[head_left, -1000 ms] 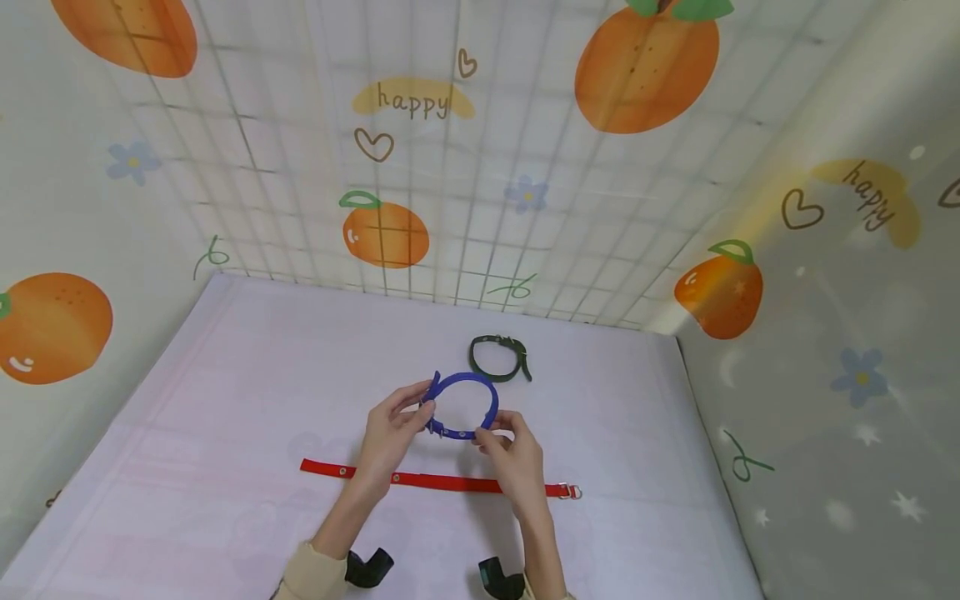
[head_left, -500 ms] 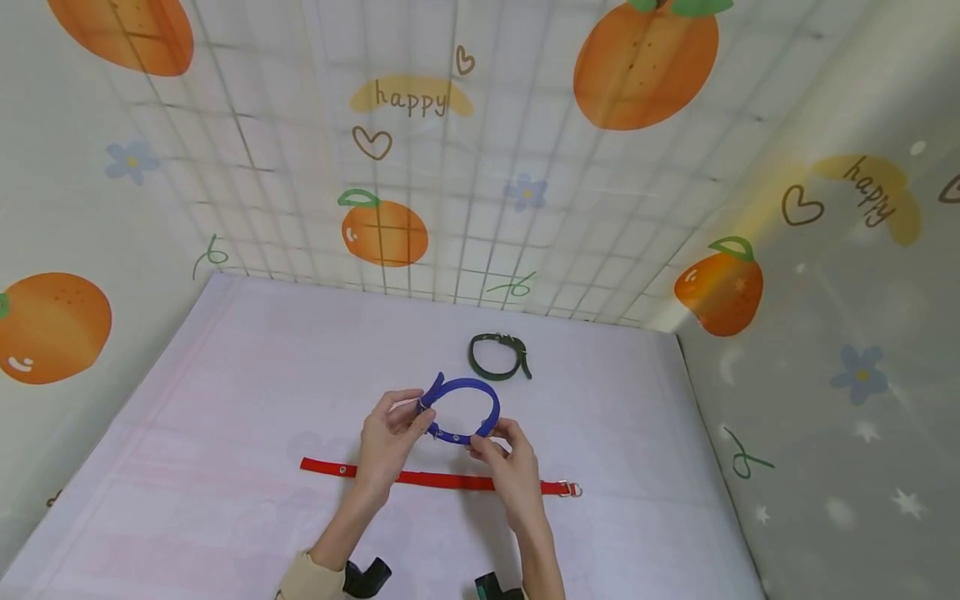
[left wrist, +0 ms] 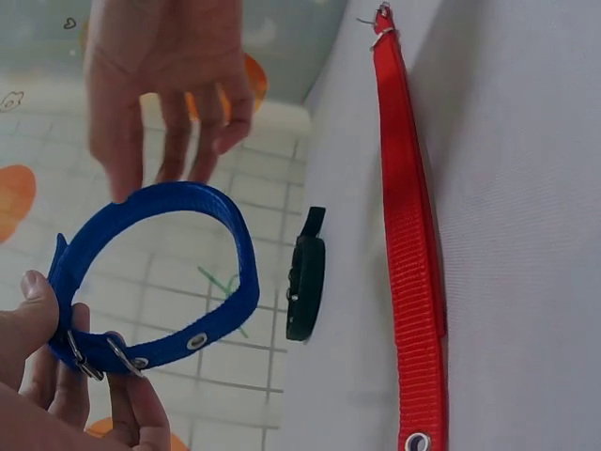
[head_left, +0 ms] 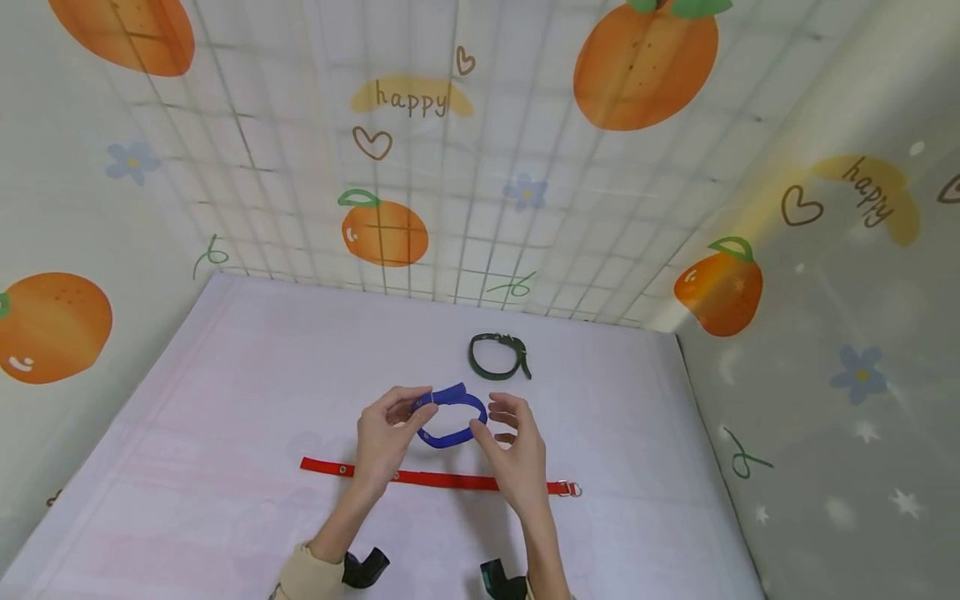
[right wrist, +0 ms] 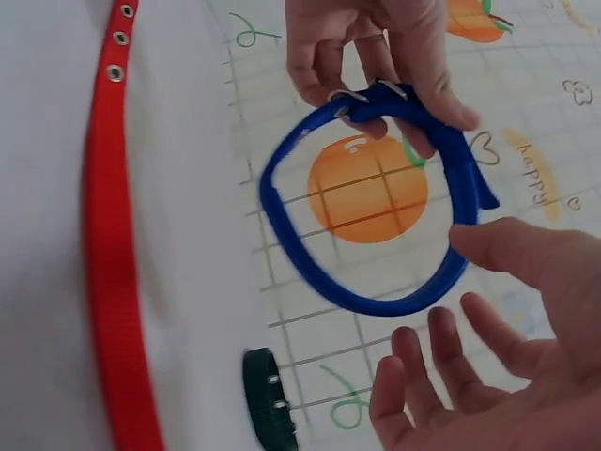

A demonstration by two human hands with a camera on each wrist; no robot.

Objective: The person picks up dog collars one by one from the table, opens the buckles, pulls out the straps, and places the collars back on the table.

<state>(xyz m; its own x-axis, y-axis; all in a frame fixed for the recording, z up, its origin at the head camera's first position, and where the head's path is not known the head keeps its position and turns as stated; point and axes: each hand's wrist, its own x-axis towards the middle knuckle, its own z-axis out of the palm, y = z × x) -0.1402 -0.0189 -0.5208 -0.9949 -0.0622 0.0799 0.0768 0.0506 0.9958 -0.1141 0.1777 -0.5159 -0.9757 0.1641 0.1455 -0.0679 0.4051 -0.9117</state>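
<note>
A blue pet collar (head_left: 448,439), buckled into a loop, is held up above the table. My left hand (head_left: 384,437) pinches it at the metal buckle (left wrist: 83,357), thumb on one side and fingers behind. The thumb of my right hand (head_left: 521,458) touches the loop's opposite side, while the other fingers are spread and apart from the band, as the right wrist view shows. Beneath my forearms a red collar (head_left: 450,481) lies stretched out, its buckle end to the right. Farther back sits a dark green collar (head_left: 517,343), fastened into a ring.
The white tabletop (head_left: 225,375) meets a back wall (head_left: 480,167) of wire grid behind a cloth printed with oranges. A grey patterned side wall (head_left: 825,450) borders the right. Black devices (head_left: 365,569) sit at both wrists.
The blue collar has tilted flatter, its strap end swinging from upright to pointing right. My right hand's fingers have lifted off the band and spread; the left keeps its pinch.
</note>
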